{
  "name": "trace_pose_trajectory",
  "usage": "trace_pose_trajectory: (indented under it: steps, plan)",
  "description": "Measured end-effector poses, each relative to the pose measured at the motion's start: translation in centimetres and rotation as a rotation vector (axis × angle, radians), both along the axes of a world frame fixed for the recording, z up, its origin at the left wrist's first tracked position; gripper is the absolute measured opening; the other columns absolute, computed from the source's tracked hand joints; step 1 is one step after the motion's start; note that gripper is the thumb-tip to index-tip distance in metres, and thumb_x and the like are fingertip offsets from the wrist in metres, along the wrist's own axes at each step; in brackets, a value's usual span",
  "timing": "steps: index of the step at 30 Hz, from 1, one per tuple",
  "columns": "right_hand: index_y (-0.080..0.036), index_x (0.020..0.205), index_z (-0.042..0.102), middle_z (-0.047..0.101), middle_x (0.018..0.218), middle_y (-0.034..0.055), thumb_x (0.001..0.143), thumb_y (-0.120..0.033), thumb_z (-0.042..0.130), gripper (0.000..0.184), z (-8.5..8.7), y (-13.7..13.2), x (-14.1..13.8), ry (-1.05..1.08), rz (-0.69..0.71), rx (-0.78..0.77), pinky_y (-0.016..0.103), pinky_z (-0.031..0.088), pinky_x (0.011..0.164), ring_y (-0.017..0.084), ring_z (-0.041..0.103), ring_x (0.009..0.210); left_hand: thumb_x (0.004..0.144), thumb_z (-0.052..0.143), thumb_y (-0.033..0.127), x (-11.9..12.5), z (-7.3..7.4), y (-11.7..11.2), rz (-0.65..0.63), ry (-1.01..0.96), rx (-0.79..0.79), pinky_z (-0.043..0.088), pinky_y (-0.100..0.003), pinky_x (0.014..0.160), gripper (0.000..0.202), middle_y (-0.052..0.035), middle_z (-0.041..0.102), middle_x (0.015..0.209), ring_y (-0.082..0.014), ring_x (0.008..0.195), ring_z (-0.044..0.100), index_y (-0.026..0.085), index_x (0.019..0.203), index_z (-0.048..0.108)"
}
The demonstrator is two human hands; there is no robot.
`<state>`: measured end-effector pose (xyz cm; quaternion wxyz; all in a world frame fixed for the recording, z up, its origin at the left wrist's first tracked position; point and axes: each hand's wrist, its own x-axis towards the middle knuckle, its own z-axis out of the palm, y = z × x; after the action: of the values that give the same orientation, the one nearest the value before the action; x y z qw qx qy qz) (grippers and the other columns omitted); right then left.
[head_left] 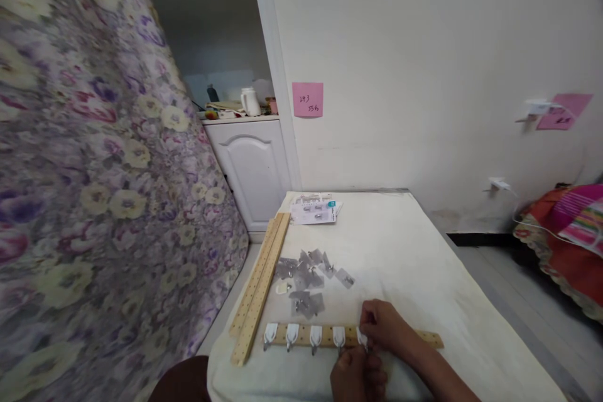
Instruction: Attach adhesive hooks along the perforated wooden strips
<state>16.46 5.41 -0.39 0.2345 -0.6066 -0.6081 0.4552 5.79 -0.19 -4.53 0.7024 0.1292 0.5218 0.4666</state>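
Observation:
A wooden strip with holes lies across the near part of the table and carries several white hooks in a row. My right hand rests on the strip with its fingers curled round the rightmost white hook. Just below it, my left hand is closed, its fingertips against the underside of the same hook; what they pinch is hidden. A heap of loose grey adhesive hook pads lies behind the strip.
Two more wooden strips lie along the left edge of the white-cloth table. A hook package sits at the far end. A flowered mattress leans at left; a white cabinet stands behind.

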Motion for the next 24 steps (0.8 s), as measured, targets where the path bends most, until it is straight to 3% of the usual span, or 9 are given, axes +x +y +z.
trace_pose_trajectory:
  steps: [9, 17, 24]
  plan:
    - [-0.021, 0.062, 0.05, 0.05, 0.04, -0.0086, 0.061, -0.014, 0.061, 0.013, 0.5, 1.2, 1.0, 0.095, 0.065, -0.193, 0.02, 0.04, 0.04, 0.012, 0.053, 0.04, 0.058, 0.074, 0.042, -0.3, -0.1, 0.1, -0.044, -0.006, -0.002, 0.035, -0.021, 0.038, 0.034, 0.0015, 0.062, 0.049, -0.0108, 0.037, 0.054, 0.019, 0.062, 0.05]
    - [-0.021, 0.057, 0.047, 0.047, 0.036, -0.0096, 0.057, -0.012, 0.064, 0.019, 0.6, 2.4, 1.2, 0.07, 0.114, -0.259, 0.02, 0.038, 0.039, 0.01, 0.048, 0.036, 0.061, 0.073, 0.045, -0.3, 0.7, -0.2, -0.059, 0.057, -0.002, 0.037, -0.022, 0.04, 0.034, 0.0011, 0.062, 0.052, -0.0118, 0.038, 0.055, 0.018, 0.064, 0.051]
    - [-0.02, 0.056, 0.049, 0.046, 0.037, -0.0107, 0.056, -0.011, 0.066, 0.02, 0.2, 2.8, 1.2, 0.04, 0.119, -0.261, 0.02, 0.039, 0.042, 0.009, 0.047, 0.036, 0.063, 0.071, 0.046, -0.4, 0.3, -0.2, -0.073, 0.023, 0.01, 0.037, -0.022, 0.039, 0.035, 0.001, 0.063, 0.052, -0.0114, 0.037, 0.055, 0.019, 0.065, 0.05]
